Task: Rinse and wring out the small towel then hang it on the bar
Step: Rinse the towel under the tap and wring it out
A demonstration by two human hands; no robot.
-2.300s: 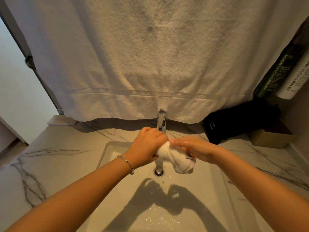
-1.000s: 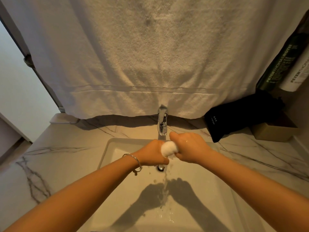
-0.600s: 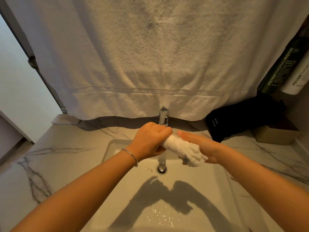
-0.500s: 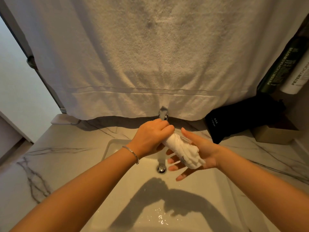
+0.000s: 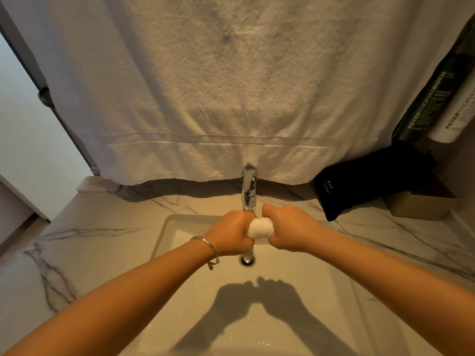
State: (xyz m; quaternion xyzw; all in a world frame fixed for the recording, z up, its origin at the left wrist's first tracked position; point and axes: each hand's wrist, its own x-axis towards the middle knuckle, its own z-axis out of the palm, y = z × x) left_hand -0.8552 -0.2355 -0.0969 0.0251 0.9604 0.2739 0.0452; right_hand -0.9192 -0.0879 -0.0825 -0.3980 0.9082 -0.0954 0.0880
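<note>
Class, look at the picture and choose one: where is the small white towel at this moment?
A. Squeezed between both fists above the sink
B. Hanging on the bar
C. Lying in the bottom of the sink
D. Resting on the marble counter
A: the small towel shows as a tight white bundle clenched between the left hand and the right hand, held above the sink drain.

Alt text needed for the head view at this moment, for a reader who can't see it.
Two hands, left and right, grip a small white towel bunched between them over a sink, just below the faucet. A large towel hangs behind, and a black pouch lies on the marble counter.
</note>
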